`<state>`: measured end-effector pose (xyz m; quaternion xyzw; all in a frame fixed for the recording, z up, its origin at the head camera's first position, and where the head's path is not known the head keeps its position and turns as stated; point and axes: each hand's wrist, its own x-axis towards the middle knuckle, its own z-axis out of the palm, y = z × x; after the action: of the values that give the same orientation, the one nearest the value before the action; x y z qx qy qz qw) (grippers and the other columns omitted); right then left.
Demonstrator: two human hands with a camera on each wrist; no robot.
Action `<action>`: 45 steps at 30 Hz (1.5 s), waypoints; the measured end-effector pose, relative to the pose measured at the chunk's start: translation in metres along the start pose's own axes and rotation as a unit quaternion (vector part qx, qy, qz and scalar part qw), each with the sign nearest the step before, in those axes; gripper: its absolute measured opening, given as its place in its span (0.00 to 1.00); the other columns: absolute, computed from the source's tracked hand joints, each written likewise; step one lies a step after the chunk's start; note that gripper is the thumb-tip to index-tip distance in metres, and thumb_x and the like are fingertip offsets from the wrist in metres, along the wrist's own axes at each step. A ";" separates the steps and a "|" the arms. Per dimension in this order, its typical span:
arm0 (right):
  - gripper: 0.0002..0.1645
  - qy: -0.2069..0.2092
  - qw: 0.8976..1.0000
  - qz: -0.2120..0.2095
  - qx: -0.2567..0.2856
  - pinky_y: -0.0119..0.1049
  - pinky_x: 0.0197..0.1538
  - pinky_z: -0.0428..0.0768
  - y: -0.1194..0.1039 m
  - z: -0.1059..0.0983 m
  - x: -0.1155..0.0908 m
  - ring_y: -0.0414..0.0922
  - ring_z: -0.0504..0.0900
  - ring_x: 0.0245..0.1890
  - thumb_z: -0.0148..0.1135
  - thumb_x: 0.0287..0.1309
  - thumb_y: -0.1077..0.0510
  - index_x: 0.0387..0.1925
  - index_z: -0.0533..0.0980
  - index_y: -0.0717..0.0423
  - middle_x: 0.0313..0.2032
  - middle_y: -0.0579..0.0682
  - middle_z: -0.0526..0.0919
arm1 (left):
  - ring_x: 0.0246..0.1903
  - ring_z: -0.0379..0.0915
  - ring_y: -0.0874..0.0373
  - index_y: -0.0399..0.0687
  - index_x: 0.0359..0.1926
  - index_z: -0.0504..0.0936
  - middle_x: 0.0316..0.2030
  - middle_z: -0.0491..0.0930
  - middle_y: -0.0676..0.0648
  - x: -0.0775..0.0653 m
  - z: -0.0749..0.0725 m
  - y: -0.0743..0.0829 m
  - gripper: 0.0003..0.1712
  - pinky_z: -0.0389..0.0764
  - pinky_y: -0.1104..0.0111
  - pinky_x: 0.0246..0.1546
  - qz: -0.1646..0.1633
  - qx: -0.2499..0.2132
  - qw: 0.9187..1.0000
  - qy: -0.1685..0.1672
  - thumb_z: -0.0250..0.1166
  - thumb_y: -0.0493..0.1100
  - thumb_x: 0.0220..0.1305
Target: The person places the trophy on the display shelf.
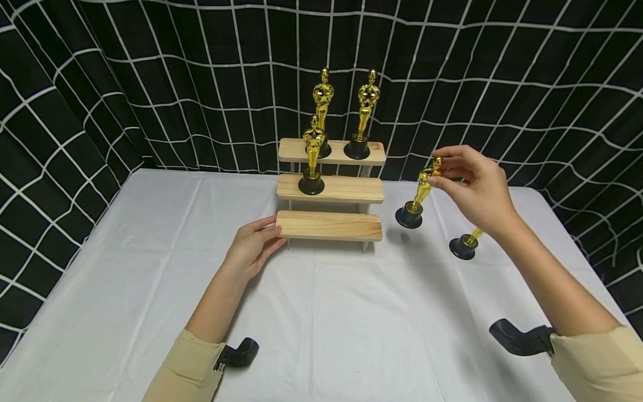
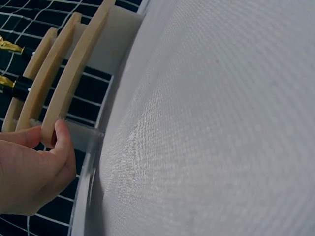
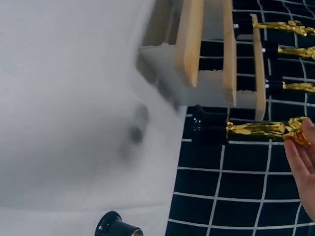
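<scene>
My right hand [image 1: 474, 187] pinches a gold trophy statuette [image 1: 422, 191] by its upper part, its black base tilted and raised above the white cloth. In the right wrist view the same statuette [image 3: 261, 130] hangs beside the shelf's end. My left hand [image 1: 255, 245] grips the left end of the lowest step of a three-tier wooden display shelf [image 1: 329, 225], thumb and fingers on either side of the board [image 2: 64, 98]. Two statuettes [image 1: 368, 106] stand on the top step, and one more statuette [image 1: 312, 148] stands at the left of the middle step.
Another statuette [image 1: 464, 245] stands on the white tablecloth [image 1: 321, 324] at the right, its upper part hidden behind my right hand and forearm. A black curtain with a white grid [image 1: 211, 84] rises behind the table and along both sides.
</scene>
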<state>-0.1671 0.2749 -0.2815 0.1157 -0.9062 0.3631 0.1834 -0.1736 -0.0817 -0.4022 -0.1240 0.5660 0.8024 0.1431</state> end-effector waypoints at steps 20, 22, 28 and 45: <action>0.26 -0.005 1.000 -0.001 -0.004 0.10 0.44 0.78 -0.022 -0.004 0.016 0.23 0.76 0.39 0.69 0.60 0.66 0.60 0.75 0.58 0.48 0.59 0.83 | 0.51 0.74 0.54 0.30 0.71 0.63 0.67 0.63 0.32 0.000 0.000 0.001 0.27 0.84 0.73 0.55 -0.001 0.002 1.000 -0.002 0.53 0.28 0.74; 0.26 -0.007 1.000 -0.001 -0.006 0.11 0.45 0.77 -0.024 -0.004 0.018 0.23 0.76 0.39 0.69 0.60 0.66 0.60 0.75 0.57 0.48 0.59 0.83 | 0.53 0.74 0.53 0.31 0.71 0.63 0.66 0.64 0.32 0.000 0.000 0.001 0.27 0.84 0.74 0.55 -0.003 0.001 1.000 -0.002 0.53 0.28 0.73; 0.26 -0.007 1.000 0.000 -0.010 0.12 0.46 0.78 -0.029 -0.006 0.022 0.23 0.76 0.40 0.69 0.61 0.64 0.60 0.75 0.56 0.49 0.58 0.83 | 0.53 0.74 0.53 0.30 0.71 0.63 0.67 0.63 0.32 0.000 -0.001 0.001 0.27 0.83 0.74 0.55 -0.003 -0.003 1.000 -0.002 0.53 0.28 0.73; 0.26 -0.013 1.000 -0.008 -0.003 0.14 0.45 0.79 -0.044 -0.003 0.033 0.27 0.79 0.41 0.69 0.61 0.63 0.60 0.75 0.54 0.49 0.56 0.84 | 0.49 0.75 0.55 0.30 0.71 0.63 0.67 0.63 0.31 0.001 -0.001 0.000 0.27 0.83 0.73 0.55 -0.004 -0.003 1.000 0.000 0.53 0.28 0.74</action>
<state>-0.1813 0.2430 -0.2384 0.1267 -0.9085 0.3577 0.1751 -0.1747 -0.0827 -0.4030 -0.1267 0.5631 0.8035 0.1456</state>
